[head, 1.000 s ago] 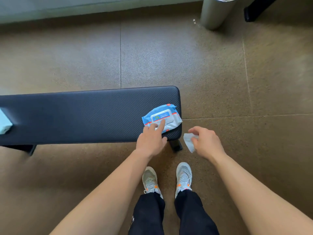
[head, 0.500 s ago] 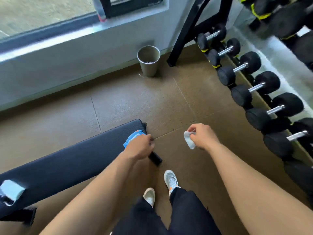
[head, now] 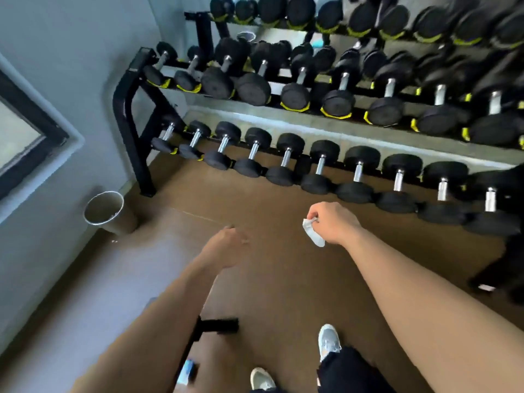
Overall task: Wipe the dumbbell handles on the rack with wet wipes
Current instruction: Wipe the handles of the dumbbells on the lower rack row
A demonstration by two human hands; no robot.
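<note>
A black rack [head: 124,89] fills the upper part of the head view, with three tiers of black dumbbells with chrome handles [head: 320,164]. My right hand [head: 333,222] pinches a crumpled white wet wipe [head: 312,234], held in the air above the floor, short of the lowest row of dumbbells. My left hand [head: 226,245] is blurred, held out over the floor with nothing in it, its fingers loose. A corner of the blue wipe pack [head: 188,370] shows at the bottom, on the bench end, partly hidden by my left forearm.
A metal bin [head: 109,212] stands on the floor by the wall, left of the rack. The black bench foot [head: 217,326] lies just below my left arm. My shoes [head: 329,340] stand on brown rubber flooring. A window frame [head: 31,129] is at the left.
The view has swung from the bench to the dumbbell rack. My left hand has come off the wipe pack and now hangs free. My right hand still carries the wipe, nearer the rack.
</note>
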